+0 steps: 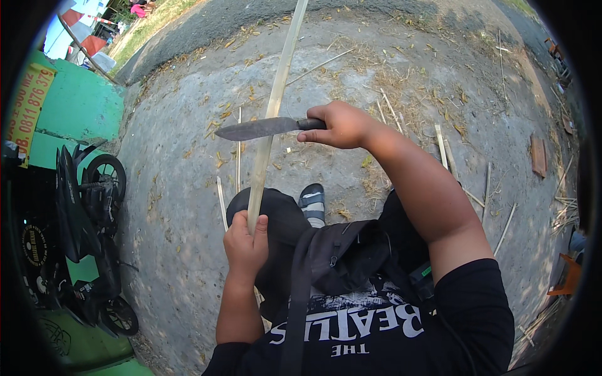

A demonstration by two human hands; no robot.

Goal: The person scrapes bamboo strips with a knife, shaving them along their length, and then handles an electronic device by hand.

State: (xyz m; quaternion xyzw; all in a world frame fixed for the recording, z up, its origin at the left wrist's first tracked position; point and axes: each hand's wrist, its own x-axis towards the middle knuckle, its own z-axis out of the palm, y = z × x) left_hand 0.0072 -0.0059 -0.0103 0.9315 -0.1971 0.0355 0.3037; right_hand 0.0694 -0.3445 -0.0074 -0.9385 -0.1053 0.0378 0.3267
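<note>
My left hand [245,245] is closed round the lower end of a long pale strip, apparently split bamboo [276,94], which rises away from me past the top of the view. In my right hand [338,125] is the dark handle of a knife [257,129]. Its broad blade points left and lies across the strip, a little above my left hand. Whether the edge bites into the strip I cannot tell. Behind the strip are my dark-clad knee [269,210] and a sandalled foot [312,203].
Several pale strips [443,147] lie scattered on the grey ground [182,150] among dry leaves. A motorcycle [94,232] stands at the left by a green wall [81,94]. A brick-coloured piece [538,156] lies at the right, near an orange object [566,276]. A black bag [351,257] rests on my lap.
</note>
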